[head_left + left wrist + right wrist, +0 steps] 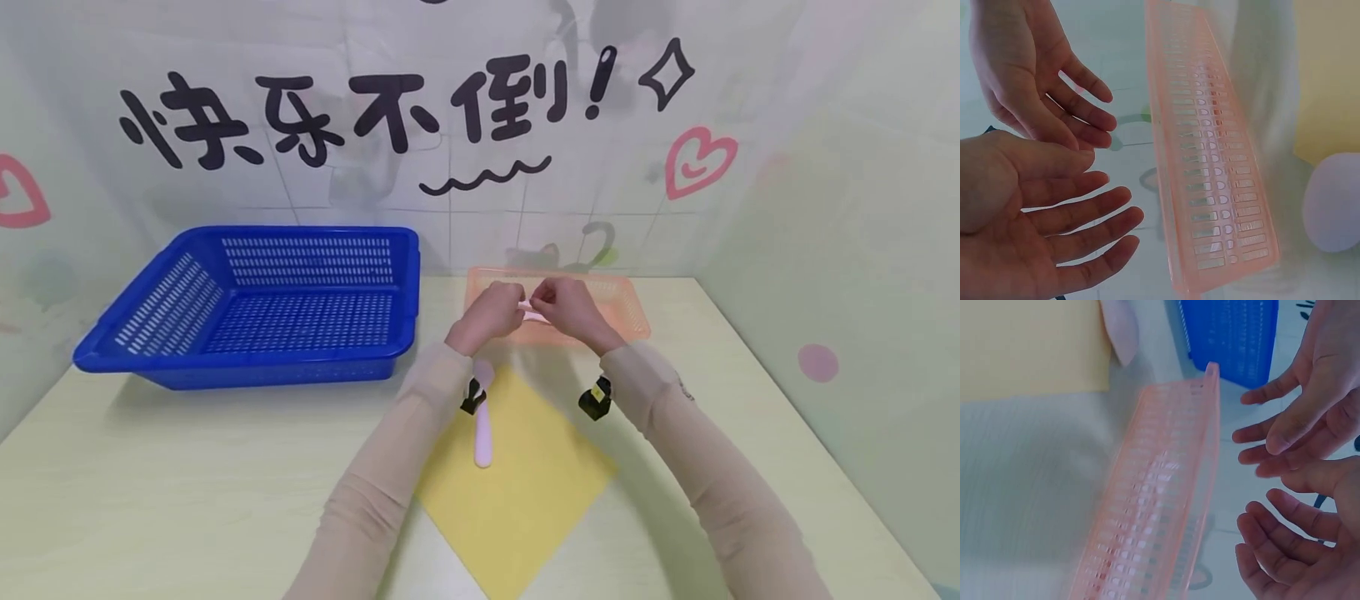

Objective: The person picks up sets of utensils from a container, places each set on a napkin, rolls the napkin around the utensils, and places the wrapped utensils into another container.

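Both hands are raised over a pink slotted basket [626, 312] at the back of the table, close together. In the left wrist view, the left hand [1054, 219] has loosely bent, spread fingers with nothing between them. Its thumb tip is near the fingertips of the right hand [1029, 69]; I cannot tell whether they touch. The right wrist view shows the right hand [1297, 531] relaxed below the left hand [1322, 394]. Inside the basket lies something pale pink, partly hidden by the hands and basket wall. A lilac spoon [483, 437] lies on a yellow cloth [525, 492] between the forearms.
A large blue basket [405, 333] stands at the back left, beside the pink one. Behind both hangs a pale curtain [495, 242] printed with black characters and hearts. Small black devices [596, 400] are worn at the wrists.
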`<state>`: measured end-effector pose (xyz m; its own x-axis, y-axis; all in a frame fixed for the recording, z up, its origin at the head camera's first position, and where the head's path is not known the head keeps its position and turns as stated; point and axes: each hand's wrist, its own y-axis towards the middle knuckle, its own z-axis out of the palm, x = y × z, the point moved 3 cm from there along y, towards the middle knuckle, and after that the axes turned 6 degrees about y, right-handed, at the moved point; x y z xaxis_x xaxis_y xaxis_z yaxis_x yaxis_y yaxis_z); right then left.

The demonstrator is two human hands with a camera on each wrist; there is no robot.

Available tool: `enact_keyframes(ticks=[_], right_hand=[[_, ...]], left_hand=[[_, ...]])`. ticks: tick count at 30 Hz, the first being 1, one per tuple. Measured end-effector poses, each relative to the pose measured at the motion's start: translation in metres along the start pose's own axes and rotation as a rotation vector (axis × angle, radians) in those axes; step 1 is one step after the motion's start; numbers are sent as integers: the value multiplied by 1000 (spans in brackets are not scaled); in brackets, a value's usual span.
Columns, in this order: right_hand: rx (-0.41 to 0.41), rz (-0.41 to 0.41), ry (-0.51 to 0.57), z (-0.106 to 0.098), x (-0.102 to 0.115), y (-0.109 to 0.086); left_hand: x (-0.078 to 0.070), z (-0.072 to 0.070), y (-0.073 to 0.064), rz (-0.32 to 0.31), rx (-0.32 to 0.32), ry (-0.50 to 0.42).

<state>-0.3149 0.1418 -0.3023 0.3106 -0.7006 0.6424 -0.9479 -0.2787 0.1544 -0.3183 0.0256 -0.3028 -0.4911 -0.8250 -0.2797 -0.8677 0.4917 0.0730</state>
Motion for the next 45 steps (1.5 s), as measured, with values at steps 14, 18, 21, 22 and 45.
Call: enact_keyframes(ticks=[14, 18, 21, 22, 45], right_hand=[[47, -44, -152, 65, -203, 116], [61, -33, -234, 98, -289, 166], [80, -27, -281, 100, -283, 160], [96, -16, -285, 99, -277, 155], [233, 196, -189, 79, -223, 119]], left_hand=[[82, 111, 111, -29, 133, 27], [124, 174, 161, -38, 112, 24], [153, 217, 194, -9, 97, -3], [157, 226, 200, -8, 107, -12], [100, 161, 131, -7, 153, -71]])
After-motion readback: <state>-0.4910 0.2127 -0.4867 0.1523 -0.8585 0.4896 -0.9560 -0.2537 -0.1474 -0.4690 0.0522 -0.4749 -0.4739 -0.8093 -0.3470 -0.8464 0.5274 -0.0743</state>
